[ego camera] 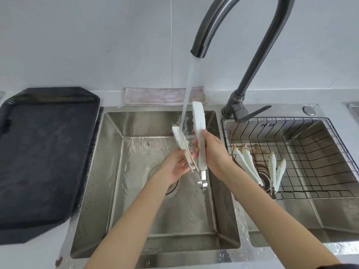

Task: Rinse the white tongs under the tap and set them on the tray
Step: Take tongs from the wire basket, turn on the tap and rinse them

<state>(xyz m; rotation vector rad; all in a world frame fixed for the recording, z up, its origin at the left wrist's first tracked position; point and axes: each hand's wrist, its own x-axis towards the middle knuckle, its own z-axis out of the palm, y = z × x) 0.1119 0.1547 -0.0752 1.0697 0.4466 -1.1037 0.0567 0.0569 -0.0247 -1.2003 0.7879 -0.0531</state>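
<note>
White tongs (pixel 199 136) upright under tap (pixel 198 49), tips up, both hands' grip clenched on arms

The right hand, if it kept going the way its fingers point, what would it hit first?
Probably the left hand: the right hand, gripping the white tongs, points left toward it. Depth is unclear.

Pale tiled wall (pixel 97 45), white counter (pixel 291 96), pinkish cloth (pixel 155 97), possibly towel; soft even light.

No readable text, labels, brands or numbers on anything visible
</note>
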